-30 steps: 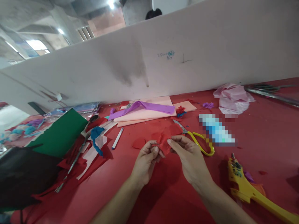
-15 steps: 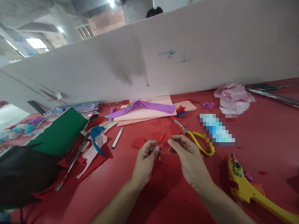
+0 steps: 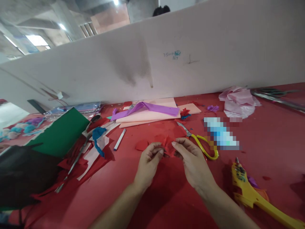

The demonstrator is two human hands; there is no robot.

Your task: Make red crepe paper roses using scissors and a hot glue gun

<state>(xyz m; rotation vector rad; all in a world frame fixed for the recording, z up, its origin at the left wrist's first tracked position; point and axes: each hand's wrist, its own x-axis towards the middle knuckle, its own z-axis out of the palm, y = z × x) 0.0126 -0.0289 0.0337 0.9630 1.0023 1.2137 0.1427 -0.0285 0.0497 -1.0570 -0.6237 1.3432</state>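
Note:
Between my two hands is a small piece of red crepe paper (image 3: 168, 145), creased and petal-like. My left hand (image 3: 149, 163) pinches its left side between thumb and fingers. On its right edge, my right hand (image 3: 194, 162) grips with thumb and forefinger. Red cut paper pieces (image 3: 142, 145) lie on the red table just beyond my left fingers. Scissors with yellow handles (image 3: 201, 146) rest right behind my right hand, blades pointing away. A red paper flower with blue below it (image 3: 185, 113) sits farther back.
A yellow glue gun (image 3: 250, 187) lies at the right. Folded peach paper (image 3: 147, 119) with a purple strip (image 3: 157, 109) is at the back, before a white partition (image 3: 107, 70). A white pen (image 3: 119, 140), a blue strip (image 3: 98, 141) and green paper (image 3: 60, 133) are left.
The red paper between my fingers has shifted its shape slightly, while both hands keep nearly the same place and grip. The view has tilted a little.

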